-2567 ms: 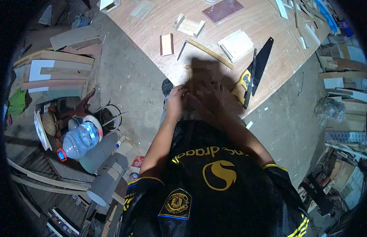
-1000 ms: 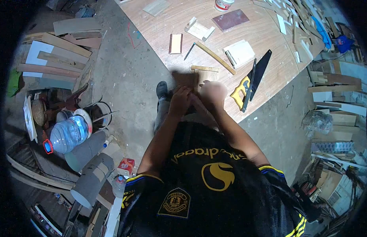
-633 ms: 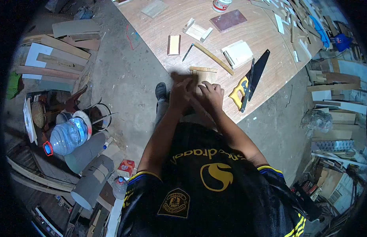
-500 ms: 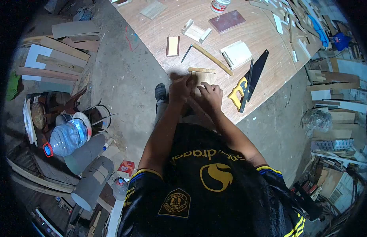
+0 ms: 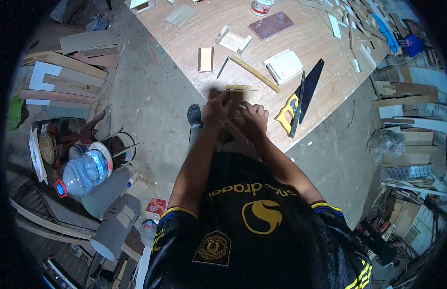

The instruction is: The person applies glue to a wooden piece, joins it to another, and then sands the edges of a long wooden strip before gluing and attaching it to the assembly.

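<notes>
At the near edge of the table, my left hand [image 5: 216,111] is closed, its fingers curled inward. Close on its right is my right hand [image 5: 254,119], bent over with curled fingers. Between them a narrow brownish piece, perhaps wood, is partly visible; the hands and shadow hide most of it. Just beyond the fingers lies a short wooden strip [image 5: 242,88], with a pale wooden piece [image 5: 252,97] below it. A longer wooden strip [image 5: 255,73] and a dark pencil-like stick [image 5: 223,68] meet at an angle farther up. A yellow-handled handsaw [image 5: 312,91] rests to the right, a dark bar [image 5: 298,108] lying along it.
On the table [image 5: 324,62] are a pale wooden block [image 5: 284,66], a small wooden frame [image 5: 233,41], a dark-edged rectangle [image 5: 205,59], a reddish-brown plate [image 5: 271,25] and a white tub [image 5: 261,6]. Wood offcuts pile at the back right. A water bottle [image 5: 86,172] lies left.
The whole view has shifted slightly, moving the table items a little left. My right hand's fingers are drawn in somewhat lower; my left hand stays nearly in place.
</notes>
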Demonstrator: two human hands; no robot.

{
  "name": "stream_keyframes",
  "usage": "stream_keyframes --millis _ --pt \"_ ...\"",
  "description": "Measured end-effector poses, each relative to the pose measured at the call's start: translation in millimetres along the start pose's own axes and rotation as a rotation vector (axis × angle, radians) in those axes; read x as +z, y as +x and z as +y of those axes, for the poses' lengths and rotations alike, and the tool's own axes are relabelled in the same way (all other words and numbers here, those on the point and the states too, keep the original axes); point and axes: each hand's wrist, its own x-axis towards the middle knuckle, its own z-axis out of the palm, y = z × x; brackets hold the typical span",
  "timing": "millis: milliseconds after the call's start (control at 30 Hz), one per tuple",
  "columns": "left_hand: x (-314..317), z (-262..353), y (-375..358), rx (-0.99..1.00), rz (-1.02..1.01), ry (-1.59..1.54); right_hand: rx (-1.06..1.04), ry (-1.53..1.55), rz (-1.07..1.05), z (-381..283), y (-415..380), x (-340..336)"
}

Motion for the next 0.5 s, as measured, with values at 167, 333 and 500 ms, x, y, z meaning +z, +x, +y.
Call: stream_keyframes --millis 167,333,500 --pt "-14 8 16 0.152 0.107 0.054 0.009 -0.002 -0.016 -5 0 -10" --pt "-2 -3 44 0.279 0.022 0.101 0.001 -0.018 -0.011 1 -2 1" --pt "0 -7 56 0.239 -0.11 0.169 0.024 0.013 0.002 -3 -2 -2"
